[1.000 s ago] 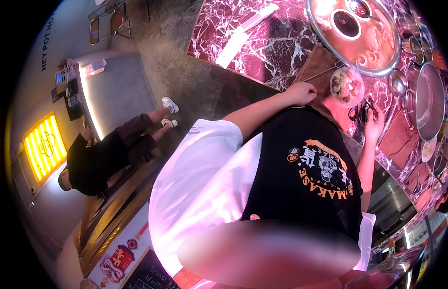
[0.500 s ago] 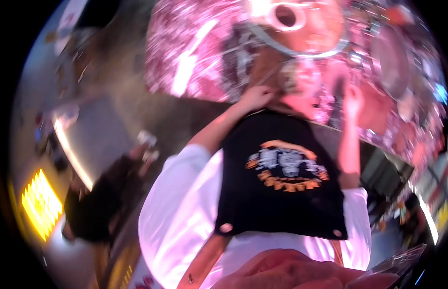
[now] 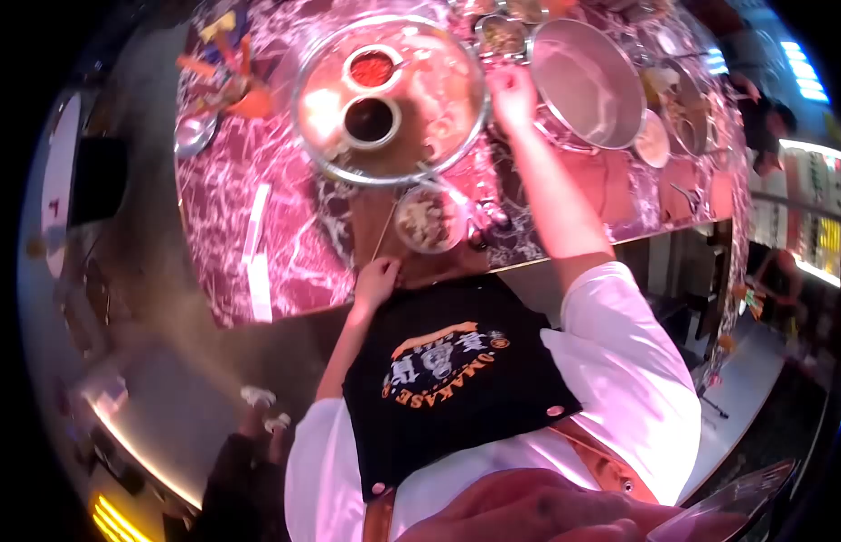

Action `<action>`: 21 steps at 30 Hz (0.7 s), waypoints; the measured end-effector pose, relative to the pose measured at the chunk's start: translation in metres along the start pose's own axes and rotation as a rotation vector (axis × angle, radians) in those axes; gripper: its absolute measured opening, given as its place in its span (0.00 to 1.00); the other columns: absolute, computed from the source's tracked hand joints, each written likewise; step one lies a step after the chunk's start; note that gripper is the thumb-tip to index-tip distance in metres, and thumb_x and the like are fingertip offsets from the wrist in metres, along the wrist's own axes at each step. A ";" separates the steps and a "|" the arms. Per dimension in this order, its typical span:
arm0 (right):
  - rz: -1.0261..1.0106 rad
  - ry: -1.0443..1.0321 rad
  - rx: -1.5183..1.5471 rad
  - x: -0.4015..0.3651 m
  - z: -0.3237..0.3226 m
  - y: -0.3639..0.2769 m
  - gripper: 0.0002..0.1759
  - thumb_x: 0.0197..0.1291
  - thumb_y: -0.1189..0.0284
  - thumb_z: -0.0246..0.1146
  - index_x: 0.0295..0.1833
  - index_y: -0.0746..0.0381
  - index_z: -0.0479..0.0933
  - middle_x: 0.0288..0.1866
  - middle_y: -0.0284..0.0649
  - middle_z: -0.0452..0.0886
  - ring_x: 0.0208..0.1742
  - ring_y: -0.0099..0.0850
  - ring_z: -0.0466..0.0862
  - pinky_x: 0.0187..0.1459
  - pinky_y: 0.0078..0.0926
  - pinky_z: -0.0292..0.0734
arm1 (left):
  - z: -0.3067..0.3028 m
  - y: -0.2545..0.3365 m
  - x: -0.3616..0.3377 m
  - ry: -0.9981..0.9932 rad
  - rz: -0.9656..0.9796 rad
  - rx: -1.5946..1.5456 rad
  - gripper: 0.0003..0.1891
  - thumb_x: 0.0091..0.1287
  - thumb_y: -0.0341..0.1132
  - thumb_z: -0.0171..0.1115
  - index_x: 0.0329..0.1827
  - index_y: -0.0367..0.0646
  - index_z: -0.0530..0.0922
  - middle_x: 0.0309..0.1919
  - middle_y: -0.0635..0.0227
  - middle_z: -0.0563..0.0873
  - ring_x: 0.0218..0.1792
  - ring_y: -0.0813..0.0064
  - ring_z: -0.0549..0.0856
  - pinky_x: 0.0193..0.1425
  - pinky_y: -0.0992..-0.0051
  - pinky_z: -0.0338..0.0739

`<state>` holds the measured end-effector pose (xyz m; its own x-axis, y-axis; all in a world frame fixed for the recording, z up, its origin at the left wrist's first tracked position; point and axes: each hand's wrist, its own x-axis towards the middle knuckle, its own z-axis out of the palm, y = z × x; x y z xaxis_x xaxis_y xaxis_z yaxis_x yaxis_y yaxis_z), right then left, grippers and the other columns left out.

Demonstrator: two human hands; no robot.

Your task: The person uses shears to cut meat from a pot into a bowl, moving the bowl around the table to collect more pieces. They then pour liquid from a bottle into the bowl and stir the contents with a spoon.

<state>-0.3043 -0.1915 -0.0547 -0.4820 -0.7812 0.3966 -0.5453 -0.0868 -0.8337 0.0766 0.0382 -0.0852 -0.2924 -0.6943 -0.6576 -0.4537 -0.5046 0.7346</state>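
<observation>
My left hand [image 3: 377, 278] is closed at the table's near edge, pinching one end of a thin stick [image 3: 384, 230]. The stick slants away beside a small bowl of pale chopped pieces [image 3: 429, 219]. My right hand [image 3: 513, 95] reaches forward with curled fingers, between the large round dish [image 3: 326, 167] and a deep metal pot [image 3: 588, 86]. What its fingers hold, if anything, cannot be made out. In the round dish stand a cup of red chopped food [image 3: 372, 69] and a cup of dark liquid [image 3: 371, 121], with pale pieces around them.
Small metal containers of food [image 3: 502, 36] stand beyond my right hand. More bowls [image 3: 653, 138] crowd the right side of the marble-patterned table [image 3: 226, 262]. An orange pot holding utensils [image 3: 251, 101] is at the far left. A person in dark clothes [image 3: 235, 479] is at the lower left.
My view has swung to the right, and the table things sit farther left. My right arm has stretched forward to the far side of the bowls. My left hand remains at the near edge.
</observation>
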 end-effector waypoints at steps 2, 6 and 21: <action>0.123 -0.004 0.071 -0.016 -0.001 -0.001 0.08 0.58 0.73 0.72 0.40 0.63 0.81 0.34 0.33 0.83 0.36 0.23 0.80 0.43 0.23 0.77 | -0.001 -0.002 0.002 -0.008 -0.003 0.001 0.14 0.74 0.39 0.59 0.43 0.36 0.84 0.26 0.67 0.87 0.25 0.79 0.85 0.32 0.77 0.78; 0.086 0.283 -0.084 0.030 -0.092 0.007 0.06 0.57 0.72 0.71 0.37 0.62 0.82 0.31 0.33 0.82 0.34 0.23 0.79 0.40 0.24 0.76 | 0.003 -0.023 0.013 -0.048 -0.084 -0.138 0.13 0.75 0.38 0.58 0.42 0.36 0.83 0.26 0.67 0.86 0.25 0.79 0.84 0.31 0.79 0.78; 0.690 0.032 -0.175 0.244 -0.363 0.299 0.32 0.49 0.75 0.78 0.61 0.64 0.76 0.50 0.42 0.83 0.43 0.33 0.84 0.44 0.29 0.81 | 0.010 0.010 0.001 0.136 -0.223 -0.038 0.14 0.74 0.37 0.59 0.34 0.35 0.82 0.22 0.69 0.84 0.23 0.82 0.80 0.27 0.80 0.73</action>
<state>-0.8335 -0.1835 -0.0676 -0.7755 -0.6034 -0.1857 -0.2095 0.5234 -0.8259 0.0633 0.0378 -0.0799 -0.0715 -0.6253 -0.7771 -0.4619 -0.6698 0.5815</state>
